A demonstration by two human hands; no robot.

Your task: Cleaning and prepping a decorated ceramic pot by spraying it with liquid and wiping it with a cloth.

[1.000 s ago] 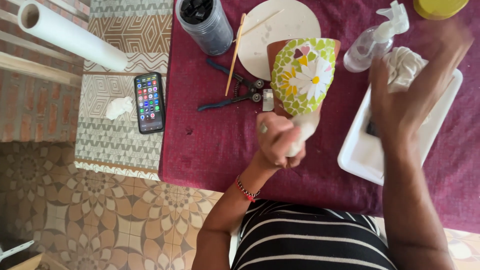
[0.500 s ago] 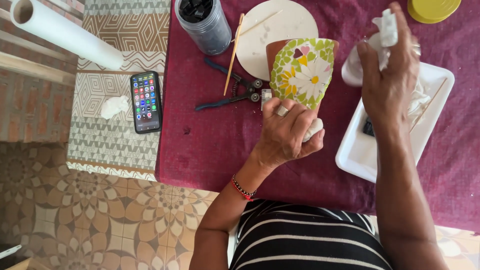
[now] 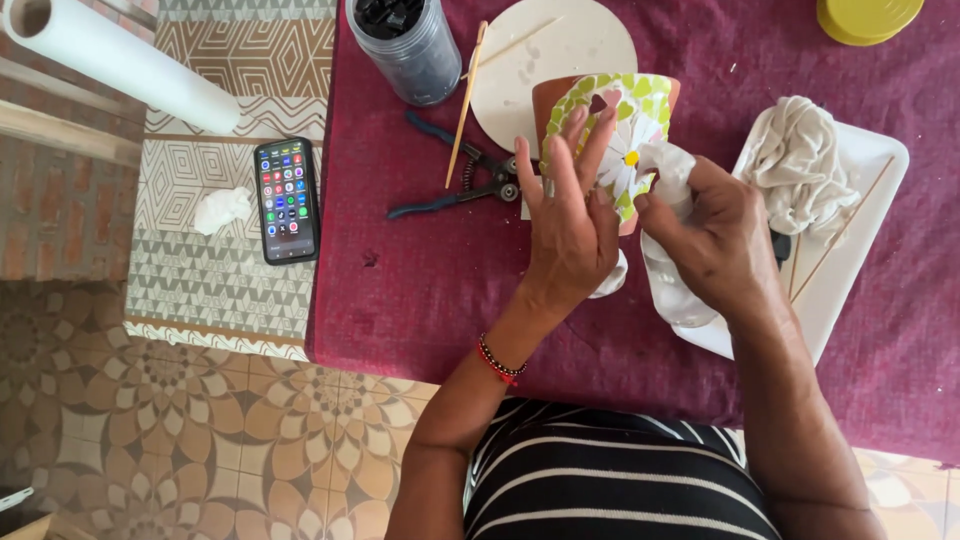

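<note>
Head view: left hand point(image 3: 572, 225) fingers spread on mosaic pot point(image 3: 612, 140); right hand point(image 3: 712, 240) fingers seemingly clamp spray bottle point(image 3: 672, 270).

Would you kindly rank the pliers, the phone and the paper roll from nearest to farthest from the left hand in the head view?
1. Pliers: just beside the left hand, on the maroon cloth.
2. Phone: farther out, on the patterned cloth.
3. Paper roll: farthest, at the top corner.
</note>
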